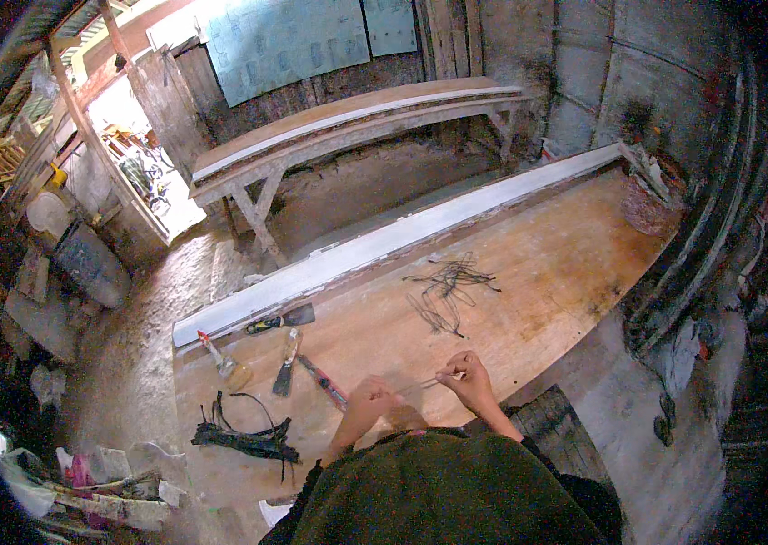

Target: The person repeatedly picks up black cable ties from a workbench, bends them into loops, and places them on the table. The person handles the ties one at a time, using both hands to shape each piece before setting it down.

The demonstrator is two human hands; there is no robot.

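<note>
My left hand [370, 402] and my right hand [467, 380] are both closed, pinching a thin strand [418, 385] stretched between them over the near edge of the wooden table [529, 272]. The strand's material is too fine to make out. Just left of my left hand lies a slim red and black tool [322, 381], perhaps a cutter. Beyond my hands sits a loose tangle of thin dark strands [453, 282]. A bundle of black strips [243, 436] rests at the table's left near side.
Two scrapers [286, 363] [298, 316] and a paintbrush [225, 361] lie on the table's left part. A long white board [384, 241] runs along its far edge. Behind stands a wooden bench [357, 113]. A reddish bag [648, 204] sits at the far right corner.
</note>
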